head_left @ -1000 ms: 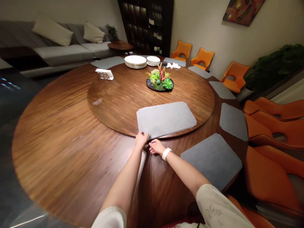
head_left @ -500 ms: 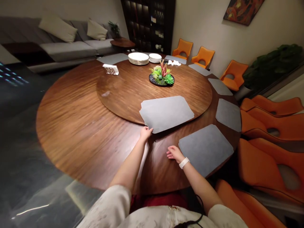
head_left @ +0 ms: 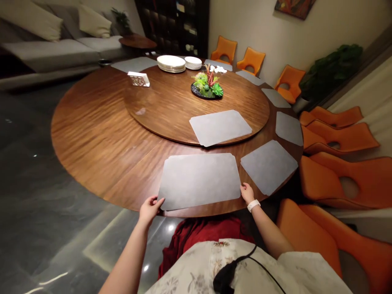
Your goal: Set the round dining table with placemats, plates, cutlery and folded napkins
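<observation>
A grey placemat (head_left: 200,181) lies near the front edge of the round wooden table (head_left: 107,163). My left hand (head_left: 150,209) pinches its lower left corner between thumb and fingers. At its right edge my right hand (head_left: 246,192), with a white watch on the wrist, has its fingers closed on the border. Beyond it, a small stack of grey placemats (head_left: 221,126) rests on the front of the turntable (head_left: 165,118). Another placemat (head_left: 269,166) lies just to the right.
On the turntable stand a succulent arrangement (head_left: 207,86), large plates (head_left: 170,64), small plates (head_left: 193,63) and a white napkin holder (head_left: 139,79). More placemats (head_left: 289,128) line the right rim. Orange chairs (head_left: 337,175) stand at right; a grey sofa (head_left: 55,53) is behind.
My left hand has drawn a placemat off the stack toward me, onto the table's front. My right hand has moved to its right edge. The view has shifted.
</observation>
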Motion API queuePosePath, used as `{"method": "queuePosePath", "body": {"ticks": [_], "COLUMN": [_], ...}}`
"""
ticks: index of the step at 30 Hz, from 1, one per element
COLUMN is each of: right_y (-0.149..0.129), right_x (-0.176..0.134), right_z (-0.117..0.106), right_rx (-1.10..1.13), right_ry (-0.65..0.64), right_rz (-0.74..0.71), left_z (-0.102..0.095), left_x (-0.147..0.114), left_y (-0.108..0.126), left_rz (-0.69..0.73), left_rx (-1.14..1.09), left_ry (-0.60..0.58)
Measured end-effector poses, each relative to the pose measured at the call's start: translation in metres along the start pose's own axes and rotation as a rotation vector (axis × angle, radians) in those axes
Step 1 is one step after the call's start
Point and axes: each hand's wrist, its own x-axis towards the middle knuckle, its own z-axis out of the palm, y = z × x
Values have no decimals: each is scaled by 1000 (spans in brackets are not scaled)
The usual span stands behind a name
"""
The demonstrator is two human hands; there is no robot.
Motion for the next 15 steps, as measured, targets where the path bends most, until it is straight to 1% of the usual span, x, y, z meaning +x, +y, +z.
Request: {"method": "queuePosePath", "body": {"ticks": [5,8,9,11,15], "right_y": [-16,-22,-23,-23,-25], "right_x": [-54,-76,-81,-89,-96], "right_z": [30,42,45,51,57], "right_rx": [-114,-115,-110,-100,-86], "right_ry": [138,156,157,156,151], "right_rz": [133,185,199,221,236], "left_z": [-64,-94,-100,-107,-106], "left_x": [23,35,39,45,51], "left_y": [-20,-26,-26,-25,-16], "left_rz": [157,261,275,261,206], "left_rx": [343,539,585,634,656], "left_ry": [-24,-34,-47,-83,-117]}}
